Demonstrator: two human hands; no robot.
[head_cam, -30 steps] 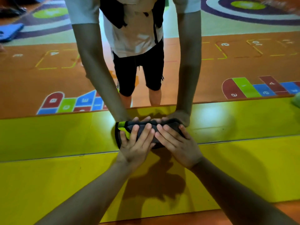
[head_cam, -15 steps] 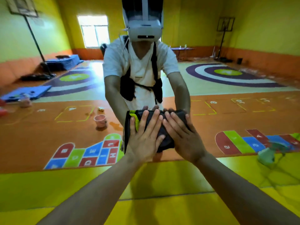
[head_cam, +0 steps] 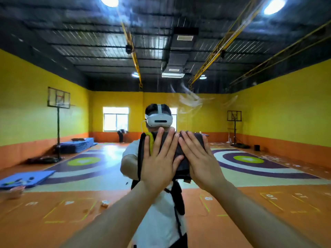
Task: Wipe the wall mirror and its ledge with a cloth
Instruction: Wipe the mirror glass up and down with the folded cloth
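Note:
The wall mirror [head_cam: 250,122] fills the view and reflects me standing in front of it with a headset on. A dark folded cloth [head_cam: 184,170] with a yellow-green edge lies flat against the glass at about face height. My left hand [head_cam: 157,161] presses on its left half, fingers spread and pointing up. My right hand [head_cam: 200,158] presses on its right half in the same way. The two hands touch side by side. The ledge is out of view.
Pale wipe streaks [head_cam: 189,101] show on the glass above and right of the cloth. The mirror reflects a hall with yellow walls, an orange floor, basketball stands [head_cam: 58,102] and blue mats [head_cam: 77,144].
Both hands slid the cloth up from the yellow ledge onto the mirror glass, to face height. My view tilted up with them, and the ledge left the frame.

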